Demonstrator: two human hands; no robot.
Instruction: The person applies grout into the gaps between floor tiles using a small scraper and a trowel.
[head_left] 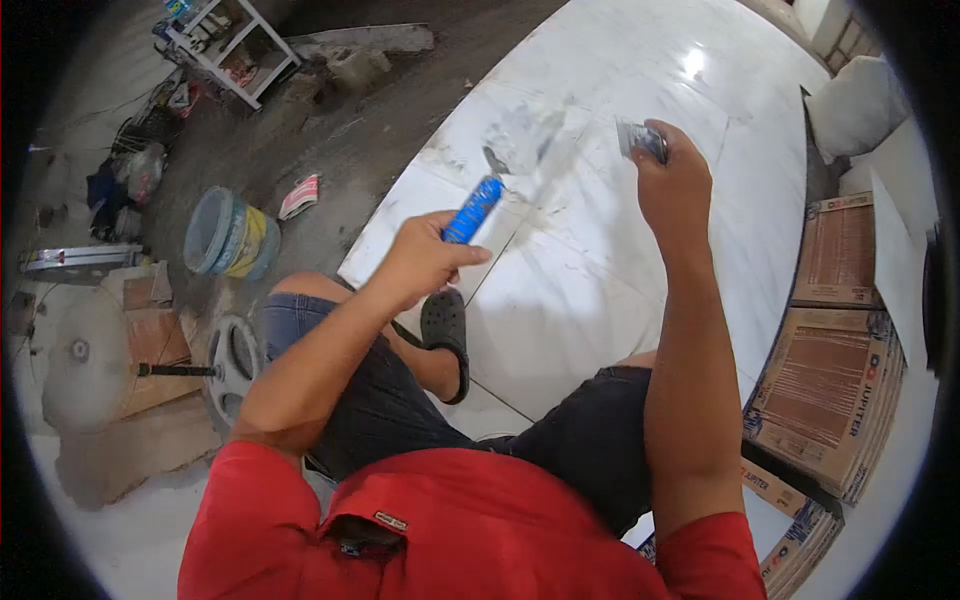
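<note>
My left hand [432, 255] grips the blue handle of a trowel [474, 209], its small dark blade end pointing up and away over the white tiles. Held above the tiles farther right, a flat metal scraper [641, 141] is in my right hand [677, 165], its pale blade facing left. The two tools are apart. Below them lie large white floor tiles [560, 300] with dark joints. Grey wet smears [520, 135] mark the tiles beyond the trowel.
A bucket [206, 232] and a red-and-white packet [299, 197] are on the rough floor at left. A white shelf stand [232, 60] is at the upper left. Tile cartons [820, 385] and a white sack [856, 108] line the right side. A dark clog [445, 335] is between my legs.
</note>
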